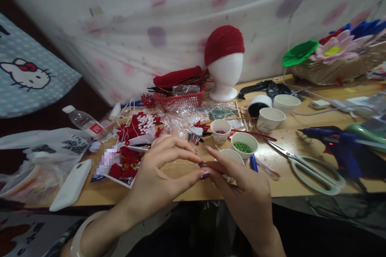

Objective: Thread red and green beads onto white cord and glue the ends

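My left hand (164,168) and my right hand (243,178) meet by their fingertips above the table's front edge. Both are closed in a pinch, thumb against fingers, and whatever lies between the tips is too small to make out. Just behind the right fingers is a paper cup (231,153), partly covered by them. Beyond it stand a cup of green beads (242,147) and a cup with dark red bits (221,131). Left of my left hand, a white box (120,176) holds red fuzzy pieces and gold beads.
Scissors (313,170) and a blue glue gun (346,144) lie at the right. A white foam head (226,74) wears a red cap near a red basket (181,100). A white phone (71,184) and a plastic bottle (86,122) are at the left.
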{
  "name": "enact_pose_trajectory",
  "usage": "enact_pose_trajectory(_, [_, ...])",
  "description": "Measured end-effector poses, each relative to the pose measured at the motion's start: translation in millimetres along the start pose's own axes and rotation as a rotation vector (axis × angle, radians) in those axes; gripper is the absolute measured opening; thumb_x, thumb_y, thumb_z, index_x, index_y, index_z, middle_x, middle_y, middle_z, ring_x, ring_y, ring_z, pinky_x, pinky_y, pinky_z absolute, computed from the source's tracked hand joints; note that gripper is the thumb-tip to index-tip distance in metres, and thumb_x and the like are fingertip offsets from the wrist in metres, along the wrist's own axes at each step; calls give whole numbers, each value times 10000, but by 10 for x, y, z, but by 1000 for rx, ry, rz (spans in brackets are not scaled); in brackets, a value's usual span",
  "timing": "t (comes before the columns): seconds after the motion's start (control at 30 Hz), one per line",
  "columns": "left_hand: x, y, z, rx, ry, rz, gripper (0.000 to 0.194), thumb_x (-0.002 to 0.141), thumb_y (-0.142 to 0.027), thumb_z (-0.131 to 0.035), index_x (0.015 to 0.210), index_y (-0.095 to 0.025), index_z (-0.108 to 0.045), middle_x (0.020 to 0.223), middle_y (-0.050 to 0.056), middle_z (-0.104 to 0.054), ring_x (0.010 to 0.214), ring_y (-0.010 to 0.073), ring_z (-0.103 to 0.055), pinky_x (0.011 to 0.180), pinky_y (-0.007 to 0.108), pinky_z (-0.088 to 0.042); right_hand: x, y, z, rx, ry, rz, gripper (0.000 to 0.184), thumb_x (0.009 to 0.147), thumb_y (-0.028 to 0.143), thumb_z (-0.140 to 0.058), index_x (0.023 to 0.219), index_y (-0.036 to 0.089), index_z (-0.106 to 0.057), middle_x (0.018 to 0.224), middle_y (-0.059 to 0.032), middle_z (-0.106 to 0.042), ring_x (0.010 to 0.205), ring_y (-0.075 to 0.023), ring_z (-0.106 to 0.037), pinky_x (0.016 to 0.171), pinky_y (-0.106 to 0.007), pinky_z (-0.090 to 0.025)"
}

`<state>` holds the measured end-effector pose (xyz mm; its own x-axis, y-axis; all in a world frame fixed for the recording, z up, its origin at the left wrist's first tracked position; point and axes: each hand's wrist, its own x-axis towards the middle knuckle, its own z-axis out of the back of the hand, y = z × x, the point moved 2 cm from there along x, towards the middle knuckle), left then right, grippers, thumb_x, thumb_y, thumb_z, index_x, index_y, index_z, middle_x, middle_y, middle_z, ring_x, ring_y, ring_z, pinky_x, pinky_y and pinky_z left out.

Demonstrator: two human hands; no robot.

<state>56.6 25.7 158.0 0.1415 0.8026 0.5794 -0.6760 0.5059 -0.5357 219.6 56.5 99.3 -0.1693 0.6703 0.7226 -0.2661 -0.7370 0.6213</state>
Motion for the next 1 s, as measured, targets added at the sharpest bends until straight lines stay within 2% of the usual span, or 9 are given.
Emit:
enact_pose_trajectory(0.13, [-13,16,66,-43,48,56,150,765,-217,-807,899,-254,-751,913,-18,-702,894,134,-656,815,273,-520,-6,38,8,12,15,47,257,970,225,-603,1221,183,-635,835,20,-804,720,-117,-753,661,-214,-593])
enact_pose_trajectory(0.27, [-3,-13,66,-14,77,51,103,811,-176,-749,880,-251,-757,921,-13,-711,887,131,-672,804,261,-528,-16,68,2,-13,27,138,232,990,209,-570,1210,156,-624,886,-6,-808,757,-117,-752,667,-215,-573])
enact_pose_trajectory(0.43, [-14,-29,-5,96,82,-30,95,867,-152,-677,818,-234,-682,900,-25,-688,881,137,-647,853,312,-492,7,68,-19,-29,-6,155,207,994,219,-563,1148,120,-660,861,-39,-804,707,-126,-741,642,-228,-553])
enact_pose_trajectory(0.53, [-47,-21,-33,216,100,-129,103,910,-121,-602,866,-214,-611,917,-8,-657,902,149,-613,967,386,-427,22,68,-39,51,15,138,168,986,193,-570,1074,117,-691,885,-57,-796,737,-129,-734,638,-218,-544])
enact_pose_trajectory(0.67, [-78,-50,-34,386,86,-227,111,924,-85,-560,896,-192,-567,917,17,-635,914,164,-589,1074,491,-327,-3,59,-63,116,35,94,136,964,119,-566,972,123,-701,805,-45,-759,703,-144,-696,608,-241,-516])
enact_pose_trajectory(0.8, [-59,-91,-43,469,79,-254,111,925,-84,-557,889,-189,-562,920,23,-645,928,171,-588,1111,544,-285,-48,55,-77,137,40,74,132,941,84,-558,962,128,-681,763,-43,-728,682,-164,-668,609,-280,-499])
enact_pose_trajectory(1.0, [-59,-35,-58,479,87,-251,111,929,-74,-517,903,-181,-532,954,46,-641,956,176,-594,1113,531,-298,-65,49,-92,206,51,24,130,910,76,-571,962,148,-666,773,-41,-717,685,-167,-654,613,-290,-488])
